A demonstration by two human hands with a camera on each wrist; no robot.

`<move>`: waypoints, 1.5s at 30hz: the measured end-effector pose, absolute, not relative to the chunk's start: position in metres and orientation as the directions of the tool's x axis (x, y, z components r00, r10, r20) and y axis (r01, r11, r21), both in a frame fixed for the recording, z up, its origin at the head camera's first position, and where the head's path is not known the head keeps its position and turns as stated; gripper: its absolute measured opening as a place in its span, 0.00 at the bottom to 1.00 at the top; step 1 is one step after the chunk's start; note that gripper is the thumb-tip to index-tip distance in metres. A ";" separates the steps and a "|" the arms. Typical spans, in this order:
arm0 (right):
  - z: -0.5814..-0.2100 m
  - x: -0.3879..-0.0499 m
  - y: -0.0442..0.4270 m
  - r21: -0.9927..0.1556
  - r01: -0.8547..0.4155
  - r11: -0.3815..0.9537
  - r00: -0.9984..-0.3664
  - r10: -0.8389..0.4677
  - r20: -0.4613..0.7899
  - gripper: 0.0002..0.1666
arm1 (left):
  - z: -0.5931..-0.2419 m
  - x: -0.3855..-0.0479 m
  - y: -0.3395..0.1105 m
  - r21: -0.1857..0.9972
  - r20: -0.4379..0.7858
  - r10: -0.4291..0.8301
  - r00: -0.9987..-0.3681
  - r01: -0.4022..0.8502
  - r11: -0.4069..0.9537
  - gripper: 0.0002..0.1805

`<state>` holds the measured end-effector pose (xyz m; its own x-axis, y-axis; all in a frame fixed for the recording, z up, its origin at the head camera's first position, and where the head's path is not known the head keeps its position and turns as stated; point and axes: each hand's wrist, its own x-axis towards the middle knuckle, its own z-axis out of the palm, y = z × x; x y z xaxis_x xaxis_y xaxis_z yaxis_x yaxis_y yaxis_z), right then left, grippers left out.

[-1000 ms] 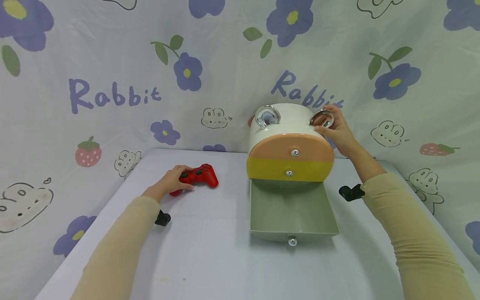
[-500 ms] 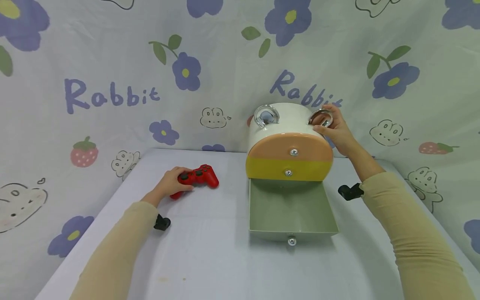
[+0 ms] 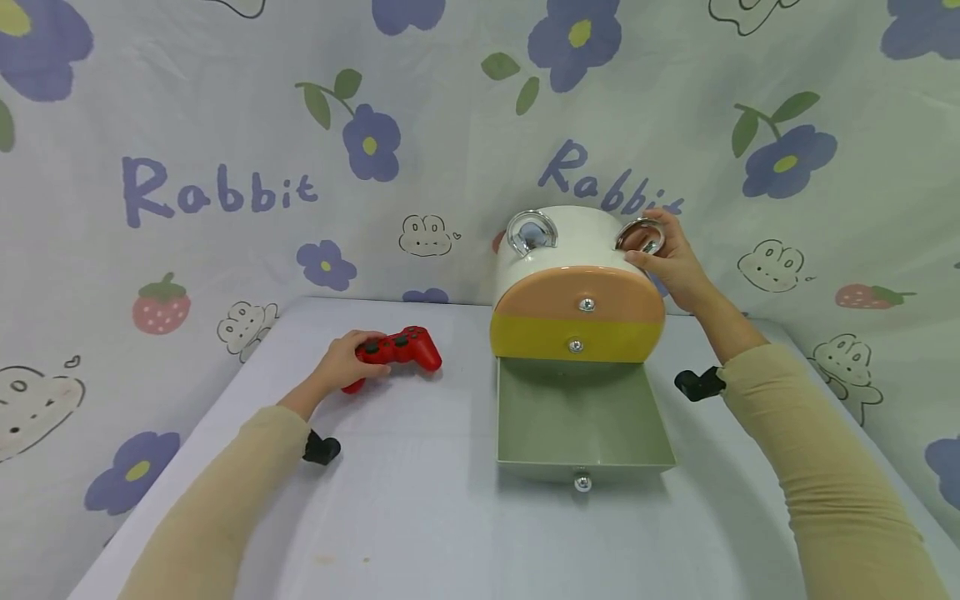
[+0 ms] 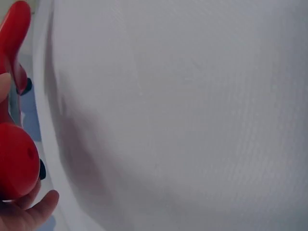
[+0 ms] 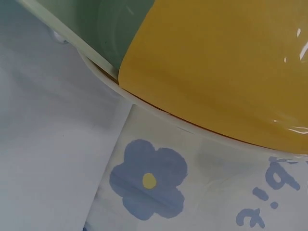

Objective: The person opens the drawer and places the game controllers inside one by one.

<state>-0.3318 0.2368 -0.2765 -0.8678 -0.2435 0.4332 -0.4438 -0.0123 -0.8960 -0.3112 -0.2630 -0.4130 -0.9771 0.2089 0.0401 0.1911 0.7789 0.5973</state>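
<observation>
My left hand (image 3: 347,362) grips the left end of a red game controller (image 3: 412,346), thumb on the near side. In the left wrist view the controller (image 4: 17,161) shows at the left edge, apart from the white tabletop, with part of the hand below it. On the right stands a rounded cream drawer box (image 3: 577,233) with two silver ring-like ears. My right hand (image 3: 675,260) holds the right ear (image 3: 651,223) between thumb and fingers. Its green bottom drawer (image 3: 585,417) is pulled out and holds nothing visible. The orange (image 3: 547,296) and yellow (image 3: 525,337) drawers are closed.
The white table (image 3: 420,500) carries the box and reaches back to a printed cloth backdrop (image 3: 465,150) right behind it. The drawer's silver knob (image 3: 582,482) sticks out toward me. Black wrist mounts (image 3: 322,450) hang under both sleeves.
The controller has risen slightly and tipped in my left hand, its right end shifting a little to the right. My right hand and the drawer box have stayed put.
</observation>
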 end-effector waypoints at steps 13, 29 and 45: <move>-0.277 -0.333 0.238 -0.907 -0.420 0.018 -0.884 -0.233 0.405 0.31 | -0.396 -0.293 -0.252 0.562 0.064 0.246 -0.967 0.238 0.792 0.31; -0.279 -0.334 0.238 -0.875 -0.482 -0.033 -0.840 -0.265 0.473 0.30 | -0.367 -0.271 -0.237 0.576 0.114 0.293 -0.949 0.303 0.759 0.30; -0.279 -0.334 0.238 -0.873 -0.487 -0.032 -0.838 -0.264 0.478 0.30 | -0.341 -0.243 -0.206 0.609 0.178 0.388 -0.904 0.411 0.679 0.29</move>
